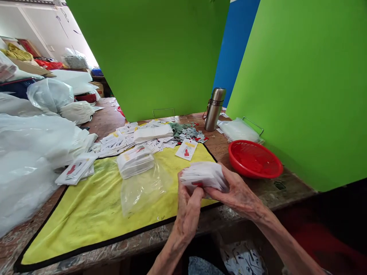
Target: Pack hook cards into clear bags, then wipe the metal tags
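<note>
One thick bundle of white cards [204, 172] is resting between the person's two hands, above the near right part of a yellow cloth [86, 221] with a black border. The left hand [188, 209] is gripping the bundle from the left, and its thumb is pressing close to a small red patch on it. The right hand [236, 188] is curving around the right side, and its thumb is lying along the lower edge. Both hands are closing firmly on the cards.

Just beyond the bundle, a single card [187, 149] with a red shape is lying at the far edge of the cloth. To the left, a clear plastic bag [142, 193] is spreading on the cloth, and a smaller stack [134, 165] is sitting at its upper end; I cannot tell if it is inside. A few cards [77, 170] are lying at the cloth's left edge, near large white plastic bags [25, 160].

Farther back, many loose cards [117, 140] are covering part of the table [295, 187], and small grey pieces [192, 133] are lying beside them. A steel flask [214, 112] is standing upright behind, and a red basket [255, 174] is sitting to the right.
</note>
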Motion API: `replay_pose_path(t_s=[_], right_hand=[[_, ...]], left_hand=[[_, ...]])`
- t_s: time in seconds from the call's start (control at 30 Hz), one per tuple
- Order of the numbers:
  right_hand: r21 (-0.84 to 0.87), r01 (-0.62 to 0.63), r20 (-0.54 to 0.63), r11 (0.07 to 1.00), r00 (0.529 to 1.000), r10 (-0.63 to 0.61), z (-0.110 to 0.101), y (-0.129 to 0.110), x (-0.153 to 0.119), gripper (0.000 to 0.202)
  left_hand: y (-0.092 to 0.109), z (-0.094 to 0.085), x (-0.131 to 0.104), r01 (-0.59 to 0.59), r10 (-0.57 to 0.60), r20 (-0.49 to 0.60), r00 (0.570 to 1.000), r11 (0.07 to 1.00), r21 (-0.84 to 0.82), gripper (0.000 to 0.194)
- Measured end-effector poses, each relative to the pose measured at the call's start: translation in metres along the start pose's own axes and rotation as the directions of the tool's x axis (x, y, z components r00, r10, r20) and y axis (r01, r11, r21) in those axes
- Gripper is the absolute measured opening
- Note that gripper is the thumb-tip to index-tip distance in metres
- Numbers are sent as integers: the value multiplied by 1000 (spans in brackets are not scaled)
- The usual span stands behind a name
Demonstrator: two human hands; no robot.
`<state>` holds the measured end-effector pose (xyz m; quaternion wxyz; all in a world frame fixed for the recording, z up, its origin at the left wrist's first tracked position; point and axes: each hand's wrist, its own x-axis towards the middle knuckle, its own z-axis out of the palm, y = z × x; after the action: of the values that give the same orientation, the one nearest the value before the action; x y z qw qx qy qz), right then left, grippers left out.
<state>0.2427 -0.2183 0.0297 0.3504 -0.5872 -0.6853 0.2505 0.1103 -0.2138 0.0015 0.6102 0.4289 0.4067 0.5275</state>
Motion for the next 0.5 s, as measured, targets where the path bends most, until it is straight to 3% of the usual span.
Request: replay_pose_path(t_s=[0.17,0.33,0.5], right_hand=[[212,-94,48,973,995,86,16,13,-5,39],[406,-88,29,910,996,84,25,23,-11,53],[302,-106,-33,947,992,122,24,19,-2,42]], left_hand=[[-9,-2,8,21,-22,24,999,998,66,39],[-16,-4,13,40,-40,90,995,999,2,29],[-14,4,12,70,-59,88,994,989,-131,31]])
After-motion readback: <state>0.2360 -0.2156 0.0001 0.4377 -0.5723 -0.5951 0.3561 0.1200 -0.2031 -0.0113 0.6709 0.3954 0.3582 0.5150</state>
